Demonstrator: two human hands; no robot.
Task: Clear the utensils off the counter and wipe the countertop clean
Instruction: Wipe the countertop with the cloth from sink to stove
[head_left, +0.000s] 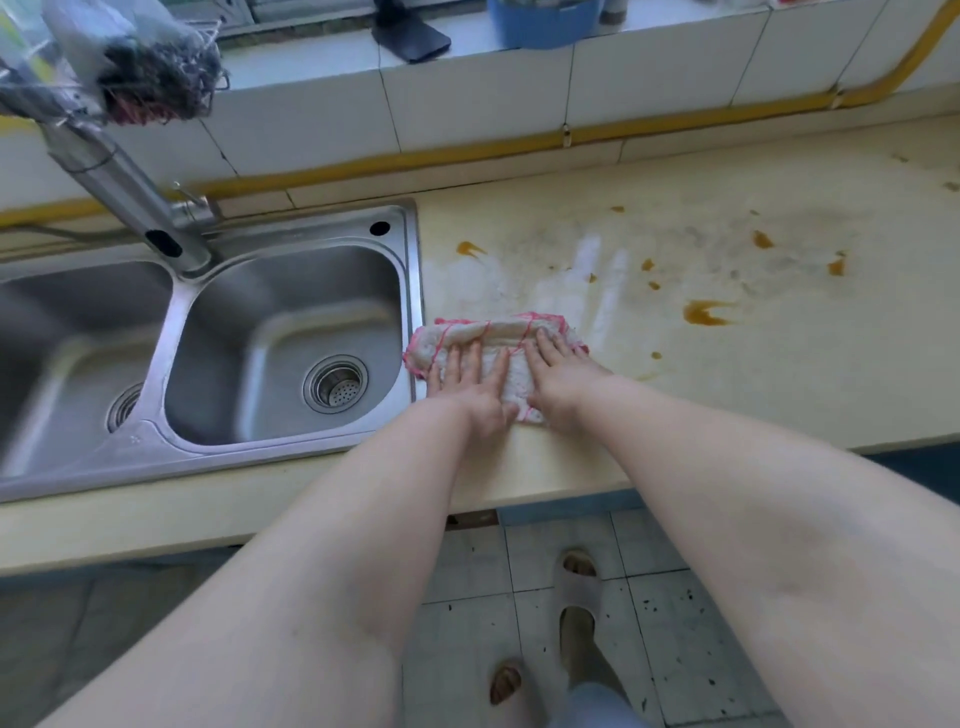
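Two bare hands are pressing flat on a folded cloth (498, 343), a nubbly white rag edged in pink stitching, which is lying on the pale yellow countertop (727, 384) just beside the steel sink (291, 332). The left hand (475, 387) is covering the cloth's near left part, fingers stretched out and slightly spread; the right hand (558, 371) is resting on its right part, fingers extended and close together. Neither hand is gripping anything. Beyond the cloth, a pale wet streak (589, 270) is showing on the smooth surface, and several orange-brown sauce stains (706, 312), some crescent-shaped, are dotting the counter to the right among grey smudges. The sink's rounded right basin is holding a perforated round drain strainer (336, 385). A brushed-metal faucet (130, 192) is slanting over the basins.
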